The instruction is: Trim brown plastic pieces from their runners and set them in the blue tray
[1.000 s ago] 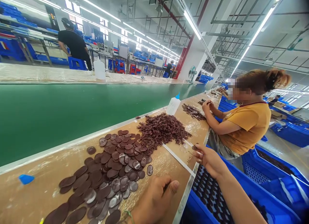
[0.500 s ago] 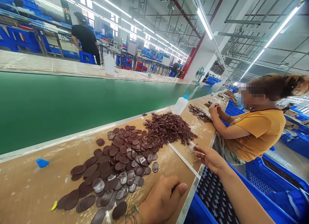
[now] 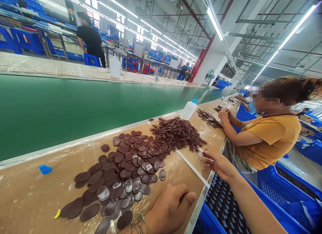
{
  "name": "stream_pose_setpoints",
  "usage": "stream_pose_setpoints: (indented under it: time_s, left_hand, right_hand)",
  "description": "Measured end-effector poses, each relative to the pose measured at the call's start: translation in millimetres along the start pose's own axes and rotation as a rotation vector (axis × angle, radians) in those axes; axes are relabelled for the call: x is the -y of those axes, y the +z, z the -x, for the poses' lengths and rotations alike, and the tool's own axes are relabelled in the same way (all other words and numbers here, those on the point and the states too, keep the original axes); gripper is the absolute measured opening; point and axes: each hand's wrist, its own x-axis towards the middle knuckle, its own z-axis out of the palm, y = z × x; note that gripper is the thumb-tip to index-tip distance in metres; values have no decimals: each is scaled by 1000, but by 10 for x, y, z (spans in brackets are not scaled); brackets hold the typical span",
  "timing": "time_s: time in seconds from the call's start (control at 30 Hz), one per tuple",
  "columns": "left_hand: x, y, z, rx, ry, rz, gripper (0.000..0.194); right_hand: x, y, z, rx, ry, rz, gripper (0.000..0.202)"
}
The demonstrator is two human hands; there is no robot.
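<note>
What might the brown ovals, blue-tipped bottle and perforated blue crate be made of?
Brown ovals: perhaps rubber or plastic; many matt, some with shiny highlights.
Blue-tipped bottle: probably plastic, smooth, its whitish body looking translucent.
Perforated blue crate: likely moulded plastic, evenly coloured, with regular holes.

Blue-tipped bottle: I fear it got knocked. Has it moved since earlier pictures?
No; judged by the white belt edging, the blue-tipped bottle has stayed put.

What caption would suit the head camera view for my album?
Left hand beside brown oval discs, right hand near a heap of small brown pieces, beside a green surface.
</note>
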Motion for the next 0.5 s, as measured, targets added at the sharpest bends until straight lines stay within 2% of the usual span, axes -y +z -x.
stream_pose_setpoints:
  time_s: [0.23, 0.37, 0.5]
  left_hand:
    - [41, 14, -3, -46, -36, 4, 47]
    - [66, 22, 4, -8, -81, 108, 47]
    - [57, 16, 24, -34, -110, 19, 45]
  right_hand:
    - [-56, -12, -41, 12, -47, 53, 20]
    - [-50, -45, -47, 34, -67, 67, 25]
    - [-10, -91, 101, 4, -123, 31, 24]
